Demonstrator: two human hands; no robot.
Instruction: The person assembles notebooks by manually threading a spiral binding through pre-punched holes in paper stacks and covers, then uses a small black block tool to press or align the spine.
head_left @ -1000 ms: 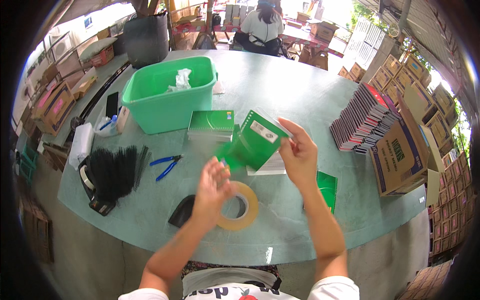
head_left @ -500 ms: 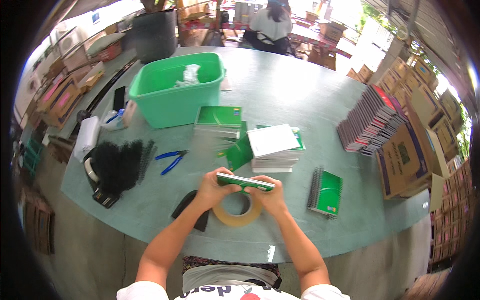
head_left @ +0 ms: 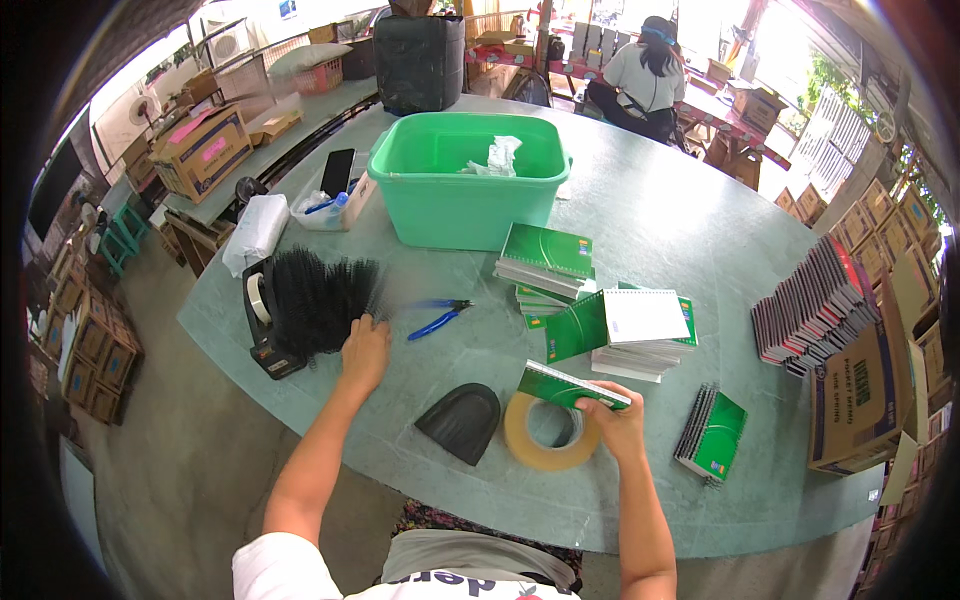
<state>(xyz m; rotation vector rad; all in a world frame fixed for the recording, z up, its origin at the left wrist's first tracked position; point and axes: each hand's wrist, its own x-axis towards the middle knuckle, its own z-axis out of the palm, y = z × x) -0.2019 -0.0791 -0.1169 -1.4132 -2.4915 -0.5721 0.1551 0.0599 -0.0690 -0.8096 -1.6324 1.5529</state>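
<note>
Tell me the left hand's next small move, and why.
Probably draw one from the black coils: the left hand is at their edge, the right hand holds a green pad with no coil visible, and the green notebooks at right have black coils.

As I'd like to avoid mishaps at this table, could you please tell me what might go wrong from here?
The black coils lie bunched together, so the left hand might snag several at once. The notebook, held near one end by the right hand alone, could slip. The white-topped stack looks uneven and might slide if bumped.
</note>
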